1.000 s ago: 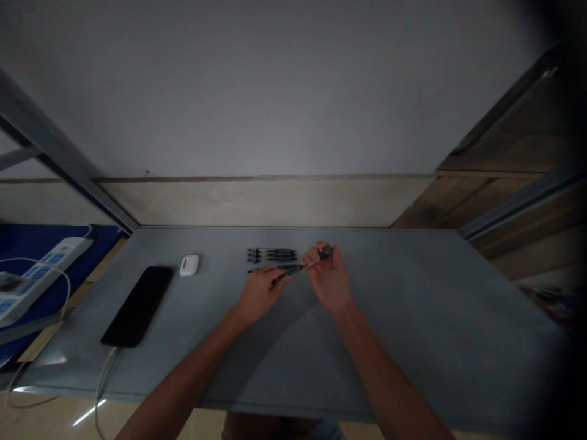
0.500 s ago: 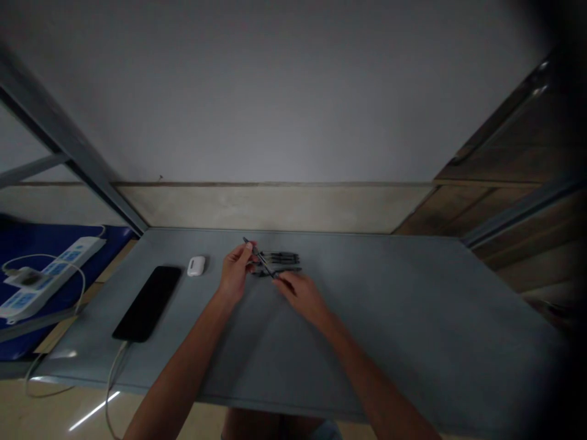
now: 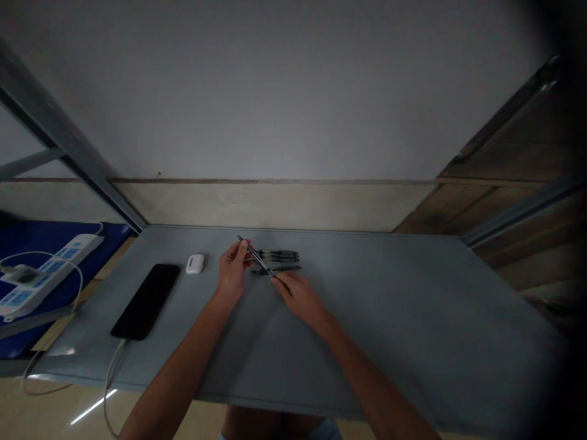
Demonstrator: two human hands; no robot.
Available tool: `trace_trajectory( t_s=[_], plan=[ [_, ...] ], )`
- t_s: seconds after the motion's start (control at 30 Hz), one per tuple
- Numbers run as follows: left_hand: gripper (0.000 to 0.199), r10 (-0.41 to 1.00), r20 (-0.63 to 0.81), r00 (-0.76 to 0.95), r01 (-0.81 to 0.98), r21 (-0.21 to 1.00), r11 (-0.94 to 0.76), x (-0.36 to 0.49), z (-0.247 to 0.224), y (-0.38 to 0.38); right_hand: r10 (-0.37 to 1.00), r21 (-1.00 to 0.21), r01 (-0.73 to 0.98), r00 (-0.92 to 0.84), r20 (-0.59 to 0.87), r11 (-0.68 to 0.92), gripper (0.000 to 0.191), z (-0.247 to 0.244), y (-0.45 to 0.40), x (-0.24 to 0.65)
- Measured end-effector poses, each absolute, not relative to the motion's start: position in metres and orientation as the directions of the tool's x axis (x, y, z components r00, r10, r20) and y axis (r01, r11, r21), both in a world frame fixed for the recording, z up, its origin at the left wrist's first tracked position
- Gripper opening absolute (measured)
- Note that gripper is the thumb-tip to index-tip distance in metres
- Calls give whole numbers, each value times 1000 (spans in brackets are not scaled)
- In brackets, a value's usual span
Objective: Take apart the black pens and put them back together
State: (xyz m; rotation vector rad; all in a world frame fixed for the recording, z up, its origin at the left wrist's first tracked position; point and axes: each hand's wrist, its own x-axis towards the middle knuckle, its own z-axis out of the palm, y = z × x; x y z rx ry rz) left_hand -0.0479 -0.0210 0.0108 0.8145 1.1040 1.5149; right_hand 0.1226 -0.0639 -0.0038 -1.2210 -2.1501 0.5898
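Observation:
My left hand [image 3: 233, 267] pinches a slim black pen [image 3: 257, 256] near its upper part, and the pen's tip points up and to the left. My right hand [image 3: 298, 297] has its fingertips on the pen's lower end, so the pen spans both hands. Just beyond them, several similar black pens [image 3: 276, 255] lie side by side on the grey table [image 3: 367, 330]. One more black pen [image 3: 282, 267] lies closest to my right fingers. Part of that row is hidden behind my fingers.
A black phone [image 3: 145, 302] lies left of my hands with a white cable trailing off the table's front edge. Beyond it sits a white earbud case [image 3: 195, 264]. A white power strip [image 3: 50, 276] lies on a blue surface further left. A wall backs the table.
Both hands have moved left, from the right of the pen row to in front of it. The held pen now tilts up and left. The view has shifted slightly.

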Motion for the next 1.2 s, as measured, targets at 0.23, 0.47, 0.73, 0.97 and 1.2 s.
trace_trajectory(
  t_s=[0.23, 0.47, 0.73, 0.97, 1.2],
  plan=[
    [39, 975, -69, -209, -310, 951, 1, -52, 8, -19, 879, -606, 643, -412, 242, 468, 25, -9, -63, 119],
    [38, 977, -48, -206, -299, 954, -16, -55, 6, -16, 863, -576, 646, -423, 277, 501, 26, -8, -66, 116],
    [47, 972, -32, -235, -249, 968, -28, -67, 9, -11, 833, -560, 619, -454, 318, 551, 26, -5, -68, 116],
    [39, 918, 256, -302, 663, 748, 9, -116, 4, 8, 853, -488, 711, -333, 401, 506, 16, -3, -58, 130],
    [34, 944, 283, -171, 910, 412, 42, -106, -7, 7, 867, -374, 800, -337, 367, 469, 21, -7, -49, 144]
  ],
)
